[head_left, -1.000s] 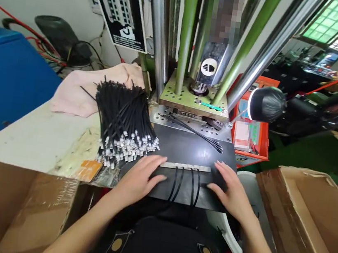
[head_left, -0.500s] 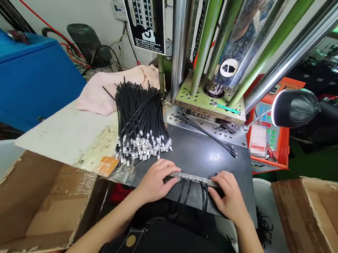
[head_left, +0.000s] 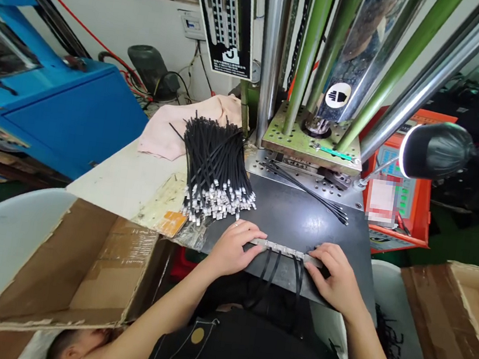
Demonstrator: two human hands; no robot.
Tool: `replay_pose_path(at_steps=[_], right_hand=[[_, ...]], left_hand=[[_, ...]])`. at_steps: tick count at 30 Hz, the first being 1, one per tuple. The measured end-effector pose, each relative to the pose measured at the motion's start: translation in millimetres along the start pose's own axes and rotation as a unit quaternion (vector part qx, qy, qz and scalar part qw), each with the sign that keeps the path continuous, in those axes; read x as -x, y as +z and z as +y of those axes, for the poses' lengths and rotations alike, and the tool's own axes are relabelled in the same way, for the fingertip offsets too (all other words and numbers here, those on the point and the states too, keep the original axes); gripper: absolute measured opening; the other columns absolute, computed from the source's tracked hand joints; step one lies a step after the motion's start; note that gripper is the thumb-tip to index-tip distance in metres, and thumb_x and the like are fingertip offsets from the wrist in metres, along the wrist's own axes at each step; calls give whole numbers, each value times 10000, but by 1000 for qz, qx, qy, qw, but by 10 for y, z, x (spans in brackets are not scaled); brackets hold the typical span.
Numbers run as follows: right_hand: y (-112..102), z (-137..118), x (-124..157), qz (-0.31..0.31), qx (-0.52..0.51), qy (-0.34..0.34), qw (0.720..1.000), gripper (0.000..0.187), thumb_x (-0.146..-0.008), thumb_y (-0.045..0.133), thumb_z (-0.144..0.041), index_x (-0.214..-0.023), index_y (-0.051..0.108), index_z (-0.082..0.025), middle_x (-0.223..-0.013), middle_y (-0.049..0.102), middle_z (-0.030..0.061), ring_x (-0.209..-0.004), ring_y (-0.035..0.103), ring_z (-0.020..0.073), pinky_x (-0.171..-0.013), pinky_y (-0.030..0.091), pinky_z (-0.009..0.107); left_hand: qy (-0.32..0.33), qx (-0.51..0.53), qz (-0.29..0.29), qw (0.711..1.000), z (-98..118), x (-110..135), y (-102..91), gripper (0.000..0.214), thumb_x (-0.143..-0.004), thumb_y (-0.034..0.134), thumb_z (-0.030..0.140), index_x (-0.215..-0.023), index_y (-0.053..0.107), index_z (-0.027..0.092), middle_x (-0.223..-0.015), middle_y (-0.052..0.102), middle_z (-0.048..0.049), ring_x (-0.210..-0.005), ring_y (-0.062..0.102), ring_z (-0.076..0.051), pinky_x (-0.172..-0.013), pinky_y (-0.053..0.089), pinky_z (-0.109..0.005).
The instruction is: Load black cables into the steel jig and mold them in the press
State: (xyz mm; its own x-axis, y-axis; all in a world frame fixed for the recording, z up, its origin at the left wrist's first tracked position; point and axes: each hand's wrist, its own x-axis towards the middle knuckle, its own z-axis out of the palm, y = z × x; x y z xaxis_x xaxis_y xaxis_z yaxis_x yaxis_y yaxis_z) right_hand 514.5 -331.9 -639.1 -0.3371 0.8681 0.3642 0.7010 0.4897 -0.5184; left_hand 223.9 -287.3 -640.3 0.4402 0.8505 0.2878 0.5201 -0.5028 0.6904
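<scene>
My left hand (head_left: 237,248) pinches the left end of a narrow metal bar (head_left: 286,250) between thumb and fingers. At the bar's right end, my right hand (head_left: 338,277) is closed on it the same way. Small silvery connectors sit in a row along the bar, and several black cables (head_left: 274,266) hang from them over the near edge of the dark metal plate (head_left: 232,231). Left of the hands lies a big pile of black cables (head_left: 214,152), their silvery ends toward me. A few loose black cables (head_left: 309,190) rest on the plate, in front of the press.
The press (head_left: 316,133) with green rods stands ahead. A black lamp (head_left: 439,153) and an orange control box (head_left: 421,203) are on the right. Cardboard boxes (head_left: 33,270) flank me. A person's head (head_left: 76,346) shows at lower left, below the left box. A pink cloth (head_left: 162,128) lies behind the pile.
The view has turned left, so the scene sits further right. Both hands still hold the bar, which tilts slightly down at its right end. A person's head has come into view at lower left.
</scene>
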Motion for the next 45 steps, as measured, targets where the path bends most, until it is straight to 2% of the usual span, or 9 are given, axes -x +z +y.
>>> replay_pose_path(at_steps=[8,25,45], right_hand=[[20,77,10,9,-3,3,1000,134,-930,599,-309,-1026,629,-220,-963,653,75,-978,589,253,-867,490,417],[24,50,8,16,2,13,1000,143,-939,592,-325,-1027,633,-220,-972,663,80,-985,596,253,-860,504,420],[-10,-36,0,26,-58,56,996,138,-919,632,-308,-1009,656,-206,-969,649,75,-964,576,220,-867,502,391]], left_hand=[[-8,1,3,1000,-1,-7,-8,203,-869,653,251,-1063,694,211,-1018,658,-62,-981,577,-204,-948,439,-392],[-3,-7,8,1000,-9,9,-4,202,-880,643,271,-1065,698,212,-1013,661,-62,-964,584,-197,-935,444,-385],[47,-46,2,998,-49,-17,4,186,-932,586,279,-1081,667,202,-1028,651,-58,-965,586,-191,-928,423,-358]])
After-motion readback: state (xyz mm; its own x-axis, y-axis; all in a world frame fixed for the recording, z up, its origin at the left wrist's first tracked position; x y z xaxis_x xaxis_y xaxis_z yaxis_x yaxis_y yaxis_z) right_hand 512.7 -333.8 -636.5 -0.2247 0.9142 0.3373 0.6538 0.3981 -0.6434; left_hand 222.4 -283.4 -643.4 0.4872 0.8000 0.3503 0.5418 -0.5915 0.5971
